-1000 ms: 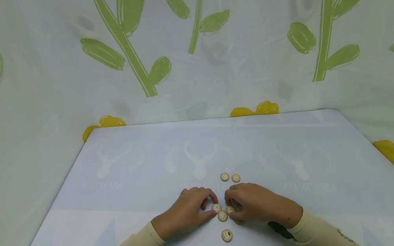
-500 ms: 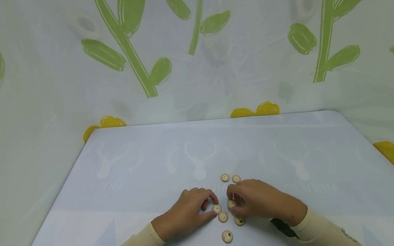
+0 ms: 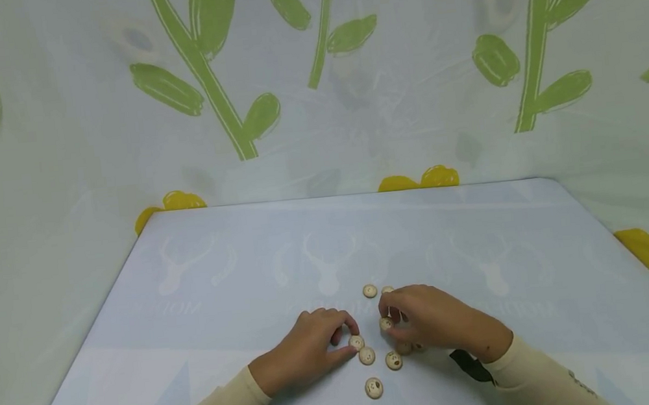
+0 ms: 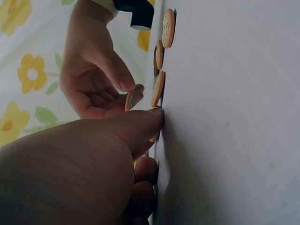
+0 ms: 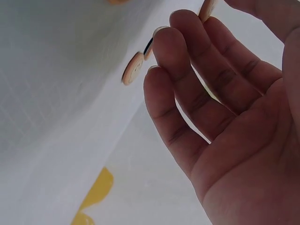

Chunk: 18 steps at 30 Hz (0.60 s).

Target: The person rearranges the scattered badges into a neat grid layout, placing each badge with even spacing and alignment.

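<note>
Small round wooden discs with drawn faces lie on the table. My left hand point(image 3: 309, 347) rests low on the table and pinches one disc point(image 3: 356, 343) at its edges between thumb and forefinger. Touching that piece on the near side is another face disc point(image 3: 366, 355). My right hand point(image 3: 438, 322) pinches a disc point(image 3: 386, 324) between thumb and index finger. The left wrist view shows this pinched disc point(image 4: 129, 101) on edge, held off the table. In the right wrist view it shows point(image 5: 207, 9) at the top, the other fingers loosely bent.
Two discs lie farther back, one of them point(image 3: 370, 291) in full view and the other point(image 3: 388, 289) partly behind the right hand. Nearer are two more, a disc point(image 3: 394, 361) and a front disc point(image 3: 374, 388). Others show partly under the right hand. A flowered curtain point(image 3: 352, 128) hangs behind the table point(image 3: 236, 263).
My right hand has moved away and to the right with its disc, uncovering a disc near its thumb. My left hand has stayed in place on its disc.
</note>
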Available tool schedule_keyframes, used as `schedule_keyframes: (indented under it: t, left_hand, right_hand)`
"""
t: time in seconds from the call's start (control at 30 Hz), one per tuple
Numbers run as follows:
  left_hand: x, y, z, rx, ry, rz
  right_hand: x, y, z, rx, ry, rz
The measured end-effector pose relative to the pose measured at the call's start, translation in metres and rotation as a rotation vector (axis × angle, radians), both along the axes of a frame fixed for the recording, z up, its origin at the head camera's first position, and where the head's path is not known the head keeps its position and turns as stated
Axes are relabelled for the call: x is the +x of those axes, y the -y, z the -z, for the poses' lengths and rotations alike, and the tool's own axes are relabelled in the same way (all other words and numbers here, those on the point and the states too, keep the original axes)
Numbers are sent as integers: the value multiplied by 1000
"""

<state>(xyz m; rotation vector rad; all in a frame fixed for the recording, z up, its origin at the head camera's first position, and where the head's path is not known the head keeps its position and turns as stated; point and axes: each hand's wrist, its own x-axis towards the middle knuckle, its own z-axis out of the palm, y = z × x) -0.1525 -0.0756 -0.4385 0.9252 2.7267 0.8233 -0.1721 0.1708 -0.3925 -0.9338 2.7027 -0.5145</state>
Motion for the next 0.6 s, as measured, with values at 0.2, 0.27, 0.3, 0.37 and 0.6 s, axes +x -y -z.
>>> schedule_keyframes:
  t: [0.2, 0.27, 0.3, 0.37, 0.6]
  left_hand:
    - [0, 0, -1, -6, 5, 2]
    - [0, 0, -1, -1, 8, 2]
    - [0, 0, -1, 1, 10, 2]
    - [0, 0, -2, 3, 10, 2]
    - [0, 0, -1, 2, 3, 3]
  right_hand:
    - [-2, -1, -1, 11, -10, 19]
    - [-3, -1, -2, 9, -22, 22]
    - [-3, -1, -2, 8, -28, 21]
    - [-3, -2, -3, 3, -36, 18]
    - [-6, -4, -5, 18, -47, 27]
